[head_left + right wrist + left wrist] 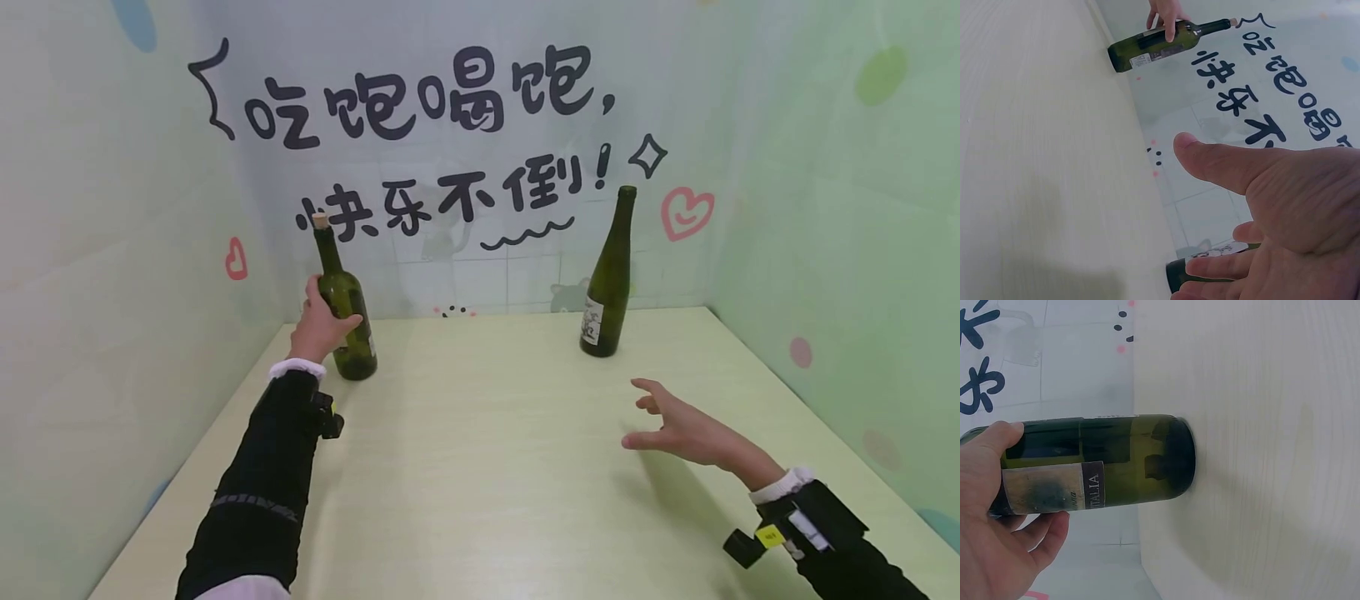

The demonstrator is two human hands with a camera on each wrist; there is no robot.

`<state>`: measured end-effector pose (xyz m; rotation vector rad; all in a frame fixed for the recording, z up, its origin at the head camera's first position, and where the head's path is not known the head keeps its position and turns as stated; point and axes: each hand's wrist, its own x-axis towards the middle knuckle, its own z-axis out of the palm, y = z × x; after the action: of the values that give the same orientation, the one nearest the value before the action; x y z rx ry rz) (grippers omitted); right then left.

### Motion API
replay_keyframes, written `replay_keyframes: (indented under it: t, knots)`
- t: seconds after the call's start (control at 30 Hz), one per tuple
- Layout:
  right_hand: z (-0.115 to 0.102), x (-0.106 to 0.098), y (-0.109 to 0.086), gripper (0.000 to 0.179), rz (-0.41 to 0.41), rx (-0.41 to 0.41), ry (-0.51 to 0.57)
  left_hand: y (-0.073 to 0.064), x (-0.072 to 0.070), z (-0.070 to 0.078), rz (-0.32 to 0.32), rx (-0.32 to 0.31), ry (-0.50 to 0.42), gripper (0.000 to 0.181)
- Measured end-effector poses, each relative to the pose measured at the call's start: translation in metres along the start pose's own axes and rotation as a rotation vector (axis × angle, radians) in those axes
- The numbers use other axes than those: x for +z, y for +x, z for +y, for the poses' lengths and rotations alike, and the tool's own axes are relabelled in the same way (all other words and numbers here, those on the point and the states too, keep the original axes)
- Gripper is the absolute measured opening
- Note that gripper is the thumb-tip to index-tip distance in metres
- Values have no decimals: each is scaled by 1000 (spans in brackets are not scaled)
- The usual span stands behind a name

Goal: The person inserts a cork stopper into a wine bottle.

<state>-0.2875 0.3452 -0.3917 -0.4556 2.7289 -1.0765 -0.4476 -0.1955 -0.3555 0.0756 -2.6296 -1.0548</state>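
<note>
A green glass wine bottle (347, 292) with a cork in its mouth stands at the back left, leaning slightly. My left hand (318, 325) grips its body, thumb on one side and fingers round the other. In the left wrist view the bottle (1141, 459) shows a label reading "ITALIA"; whether its base touches the table cannot be told. At the back right a second green bottle (613, 275) with a white label stands upright without a visible cork. In front of it, my right hand (686, 425) hovers with fingers and thumb spread, holding nothing.
Both bottles are at the far part of a pale wooden table (480, 467). Behind it rises a backdrop (480, 283) with black lettering, and pale green side panels (840, 250) flank the table. A small camera (744, 548) is strapped to my right wrist.
</note>
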Motion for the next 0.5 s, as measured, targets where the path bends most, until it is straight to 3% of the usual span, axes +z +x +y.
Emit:
replay_keyframes:
  t: [0.3,0.5]
  knots:
    - [3,-1,2,103,-1,5,3,-2,4,-4,52,-2,11,107]
    - [2,-1,5,104,-2,10,-7,-3,7,-6,85,29,27,109]
